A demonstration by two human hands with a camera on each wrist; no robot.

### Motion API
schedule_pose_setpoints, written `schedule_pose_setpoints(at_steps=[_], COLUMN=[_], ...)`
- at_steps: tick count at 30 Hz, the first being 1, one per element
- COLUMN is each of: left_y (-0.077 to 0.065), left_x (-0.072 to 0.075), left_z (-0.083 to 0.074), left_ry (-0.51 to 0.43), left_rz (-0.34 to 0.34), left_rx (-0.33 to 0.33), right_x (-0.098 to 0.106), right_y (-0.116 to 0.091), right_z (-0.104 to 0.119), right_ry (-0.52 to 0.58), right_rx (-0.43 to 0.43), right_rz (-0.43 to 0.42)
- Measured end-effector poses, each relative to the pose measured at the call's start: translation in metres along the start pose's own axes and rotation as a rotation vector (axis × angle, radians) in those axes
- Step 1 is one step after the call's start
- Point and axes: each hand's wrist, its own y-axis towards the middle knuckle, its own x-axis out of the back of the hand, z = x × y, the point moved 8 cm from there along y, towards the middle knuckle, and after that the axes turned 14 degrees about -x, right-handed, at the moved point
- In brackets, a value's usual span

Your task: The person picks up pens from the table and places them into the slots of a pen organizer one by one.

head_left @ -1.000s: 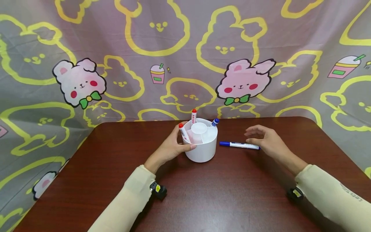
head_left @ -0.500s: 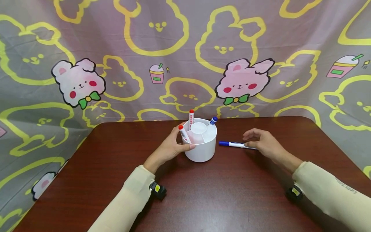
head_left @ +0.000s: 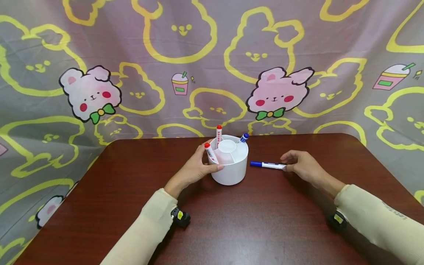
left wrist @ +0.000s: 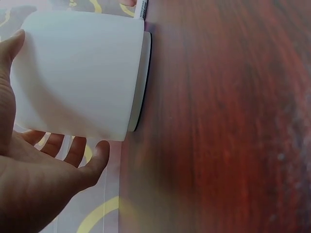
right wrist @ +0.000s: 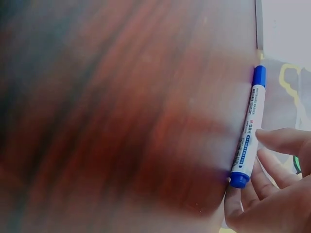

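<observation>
The left hand (head_left: 195, 165) holds a round white pen holder (head_left: 229, 175) by its left side. Its thumb lies on the front wall and the other fingers go round behind, as the left wrist view also shows. Two red-capped markers (head_left: 211, 151) and a blue-capped marker (head_left: 244, 138) stand in its compartments. To the right, a blue-and-white whiteboard marker (right wrist: 250, 126) lies on the table. At that marker's right end, the right hand (head_left: 304, 167) pinches it, with the thumb on its near side and the curled fingers beyond.
The dark red-brown wooden table (head_left: 251, 228) carries the holder and the loose marker. A patterned cloth (head_left: 212, 73) hangs just behind the table's back edge. Each wrist wears a small black camera (head_left: 180, 218).
The right hand has come down onto the loose marker, and its thumb and fingers have drawn in around the right end. The left hand and the pen holder have hardly moved.
</observation>
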Motion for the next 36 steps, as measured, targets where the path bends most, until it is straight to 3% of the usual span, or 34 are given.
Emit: schedule_pose_setpoints(at_steps=[16, 24, 29, 36], left_y=[-0.006, -0.008, -0.008, -0.007], left_x=[-0.001, -0.001, -0.002, -0.002], left_z=[0.001, 0.000, -0.002, 0.000], left_ry=[0.007, -0.004, -0.051, -0.079], left_rz=[0.003, -0.001, 0.006, 0.003], left_rx=[0.020, 0.007, -0.004, -0.003], right_x=[-0.006, -0.003, 0.002, 0.003], right_y=[0.000, -0.001, -0.001, -0.008], right_z=[-0.007, -0.005, -0.006, -0.005], right_ry=[-0.072, -0.040, 0.051, 0.288], right_rx=[-0.036, -0.035, -0.061, -0.058], right_rz=[0.032, 0.027, 0.030, 0.077])
